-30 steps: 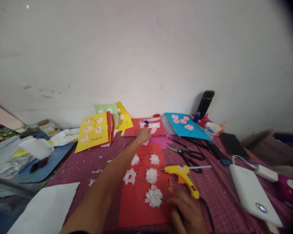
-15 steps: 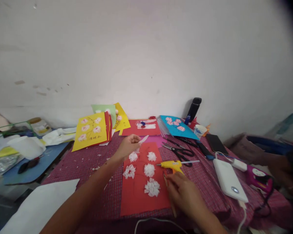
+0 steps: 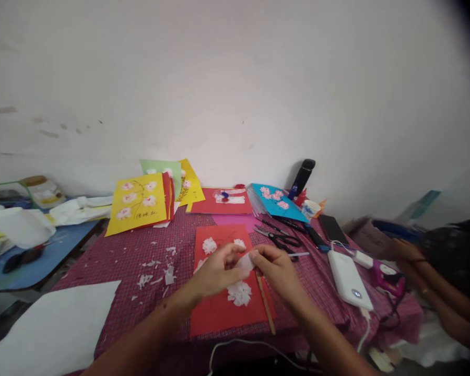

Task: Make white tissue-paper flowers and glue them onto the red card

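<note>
Over the middle of a red card (image 3: 209,318), my left hand (image 3: 219,269) and my right hand (image 3: 276,266) meet on a small piece of white tissue paper (image 3: 246,262). Fingertips of both hands pinch it from either side. Crumpled white paper flowers sit on the card, such as one near the front (image 3: 239,293) and another at the upper left (image 3: 209,245); my hands cover some of them. A thin wooden stick (image 3: 267,308) lies along the card's right side. Behind my right hand a glue stick (image 3: 300,254) pokes out; the glue gun itself is mostly hidden.
Black scissors (image 3: 282,238) lie beyond my right hand. A white power bank (image 3: 350,282) with cables is at the right. Yellow flower cards (image 3: 137,203) stand at the back left, a blue card (image 3: 278,203) at the back right. Paper scraps (image 3: 169,274) litter the cloth. Another person's arm (image 3: 434,292) shows far right.
My left hand has come down and nearer with the paper. My right hand has left the wooden stick, moved up and taken hold of the paper too. The view has shifted slightly.
</note>
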Motion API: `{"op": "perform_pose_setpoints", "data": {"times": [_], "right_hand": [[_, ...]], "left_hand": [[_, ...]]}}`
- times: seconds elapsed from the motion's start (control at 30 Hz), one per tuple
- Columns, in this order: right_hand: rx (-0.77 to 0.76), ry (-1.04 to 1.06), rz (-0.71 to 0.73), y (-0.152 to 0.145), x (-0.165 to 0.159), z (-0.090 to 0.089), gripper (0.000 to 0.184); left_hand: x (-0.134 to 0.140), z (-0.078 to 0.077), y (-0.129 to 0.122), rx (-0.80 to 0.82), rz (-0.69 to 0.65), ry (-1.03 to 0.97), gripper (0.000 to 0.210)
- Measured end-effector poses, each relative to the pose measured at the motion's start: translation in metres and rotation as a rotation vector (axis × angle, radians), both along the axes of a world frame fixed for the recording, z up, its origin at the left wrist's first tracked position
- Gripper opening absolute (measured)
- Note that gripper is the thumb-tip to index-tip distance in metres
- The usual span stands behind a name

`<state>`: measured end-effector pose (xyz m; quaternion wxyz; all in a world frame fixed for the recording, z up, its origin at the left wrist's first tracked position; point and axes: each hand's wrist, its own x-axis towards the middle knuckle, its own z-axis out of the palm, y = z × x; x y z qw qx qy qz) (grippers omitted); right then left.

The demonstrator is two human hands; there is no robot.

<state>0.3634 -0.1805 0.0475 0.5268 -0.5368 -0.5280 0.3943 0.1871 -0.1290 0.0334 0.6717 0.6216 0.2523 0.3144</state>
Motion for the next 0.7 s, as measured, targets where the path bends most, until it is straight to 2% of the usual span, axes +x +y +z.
{"op": "perform_pose_setpoints", "data": {"times": [0.07, 0.17, 0.27, 0.33, 0.4, 0.53, 0.6, 0.7], "right_hand": [[0.011, -0.054, 0.044, -0.001, -0.001, 0.004, 0.032], [0.036, -0.14, 0.02, -0.003, 0.006, 0.007, 0.03], [0.045, -0.309, -0.133, -0.009, 0.032, -0.003, 0.034], [0.042, -0.573, -0.256, -0.017, 0.055, -0.016, 0.035], [-0.077, -0.852, -0.27, -0.026, 0.075, -0.03, 0.033], [-0.267, -1.039, -0.222, -0.041, 0.091, -0.048, 0.029], [-0.289, -1.06, -0.192, -0.043, 0.091, -0.048, 0.027], [-0.289, -1.113, -0.204, -0.033, 0.095, -0.036, 0.029]], "left_hand": [[0.002, 0.001, 0.002, -0.094, -0.055, -0.01, 0.037], [0.004, 0.003, 0.007, -0.096, -0.021, 0.048, 0.034], [-0.001, 0.002, 0.013, -0.053, 0.054, 0.076, 0.031], [-0.008, -0.001, 0.02, -0.034, 0.121, 0.076, 0.03], [-0.015, -0.007, 0.028, -0.042, 0.187, 0.052, 0.03], [-0.027, -0.016, 0.042, -0.109, 0.265, -0.03, 0.032], [-0.032, -0.014, 0.047, -0.168, 0.281, -0.083, 0.034], [-0.039, -0.008, 0.052, -0.259, 0.328, -0.196, 0.037]]}}
